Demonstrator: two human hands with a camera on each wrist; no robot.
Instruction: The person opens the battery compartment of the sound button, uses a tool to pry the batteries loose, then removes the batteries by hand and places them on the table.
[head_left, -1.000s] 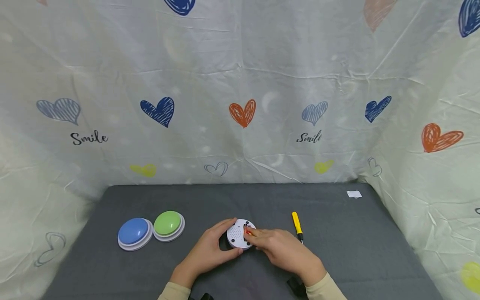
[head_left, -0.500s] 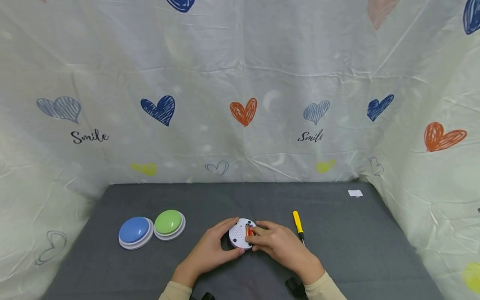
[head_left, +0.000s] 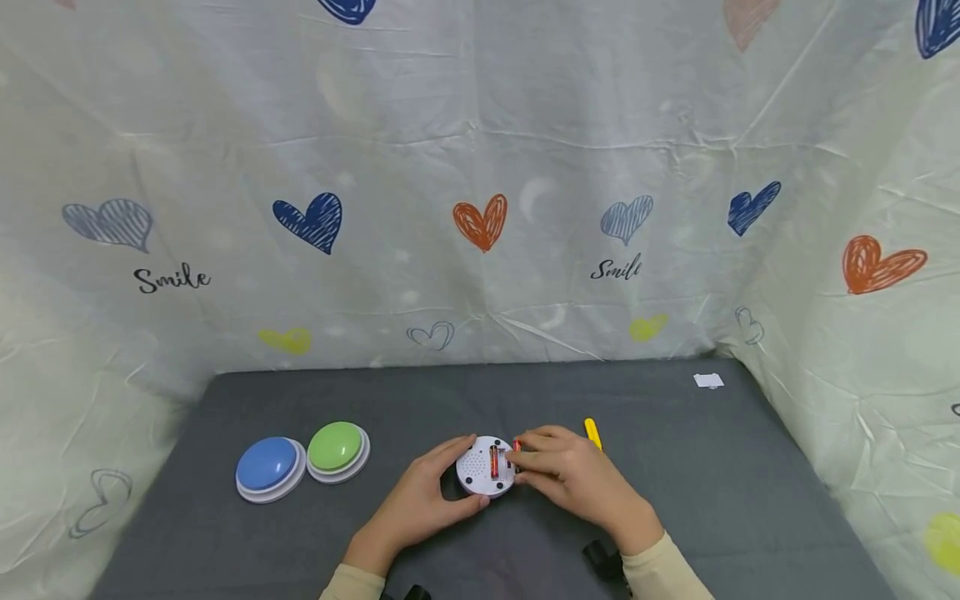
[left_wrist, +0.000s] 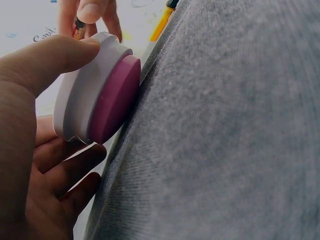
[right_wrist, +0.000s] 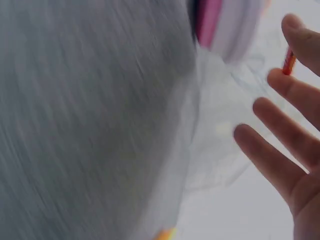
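A round push button [head_left: 471,475] lies dome-down on the grey table, its white underside with the open battery compartment facing up. Its magenta dome [left_wrist: 120,97] shows in the left wrist view. My left hand [head_left: 422,507] grips its white base, thumb on the near edge and fingers round the far side. One red battery [head_left: 494,462] lies in the compartment beside a bare slot. Just right of the button, my right hand [head_left: 573,475] pinches a second red battery [right_wrist: 289,62] between thumb and index finger, the other fingers spread.
A blue push button [head_left: 267,462] and a green one [head_left: 335,446] stand side by side at the left. Behind my right hand lies a yellow-handled screwdriver [head_left: 592,432], partly covered. A small white piece [head_left: 708,381] sits at the back right, before the cloth backdrop [head_left: 405,167].
My right hand has lifted one battery out of the compartment and moved it slightly right, clear of the button. My left hand keeps its grip on the base.
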